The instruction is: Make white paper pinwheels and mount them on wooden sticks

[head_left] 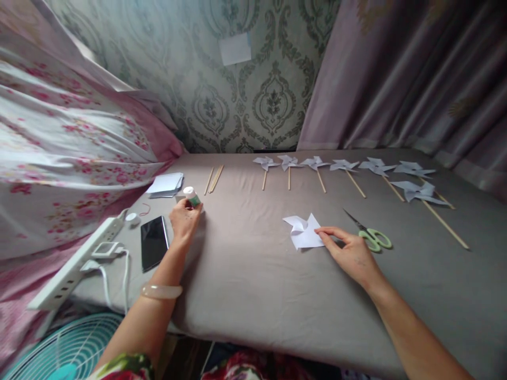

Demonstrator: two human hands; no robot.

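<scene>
My left hand (184, 219) is closed round a small white-capped bottle (191, 196) with a green label, at the left of the table. Its lower part is hidden by my fingers. With thumb and fingertips, my right hand (350, 253) pinches the right edge of a white paper pinwheel (303, 232). Some of that pinwheel's corners are folded in to its middle, and no stick shows on it. Just beyond my right hand lie scissors (370, 236) with green handles, blades apart.
Several paper pinwheels on sticks (315, 162) line the table's far side. Left of them lie loose wooden sticks (214, 179) and a stack of white paper (165, 184). A phone (154, 243), a power strip (79, 266) with cables and a fan (67, 348) are at the left.
</scene>
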